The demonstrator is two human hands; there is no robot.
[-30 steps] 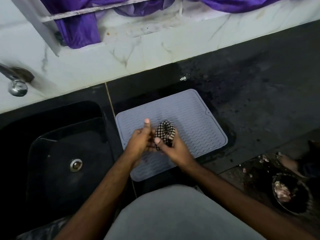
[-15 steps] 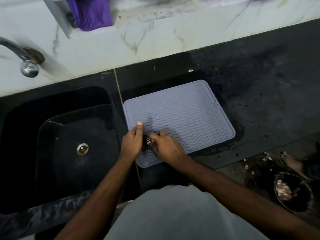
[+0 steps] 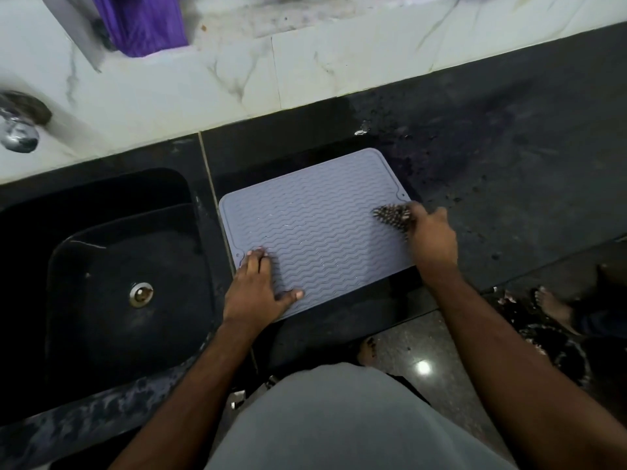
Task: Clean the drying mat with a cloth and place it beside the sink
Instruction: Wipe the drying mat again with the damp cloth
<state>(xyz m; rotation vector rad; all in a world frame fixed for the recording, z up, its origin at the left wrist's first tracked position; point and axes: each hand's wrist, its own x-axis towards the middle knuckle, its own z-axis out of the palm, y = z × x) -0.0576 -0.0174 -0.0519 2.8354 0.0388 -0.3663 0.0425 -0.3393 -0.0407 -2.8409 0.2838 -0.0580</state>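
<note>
blurring: the cloth [image 3: 393, 217] is smeared by motion, so only a dark and light check pattern shows; its far part is hidden under the right hand [image 3: 432, 237].
cut off: the tap [image 3: 20, 125] runs out of the left edge; purple fabric [image 3: 142, 23] is cropped at the top.
hard to make out: dark clutter on the floor [image 3: 549, 337] at the right, beside a bare foot [image 3: 551, 305], cannot be identified.
mat: the grey ribbed drying mat [image 3: 319, 228] lies flat on the black counter [image 3: 492, 157], just right of the sink [image 3: 112, 266], slightly skewed to the counter edge.
left hand: the left hand [image 3: 256, 288] is spread flat, palm down, pressing the mat's near left corner; it grips nothing.
right hand: curled around the bunched cloth at the mat's far right edge, cloth touching the mat.
mat to hands: the mat spans the gap between both hands, one hand at each end.
</note>
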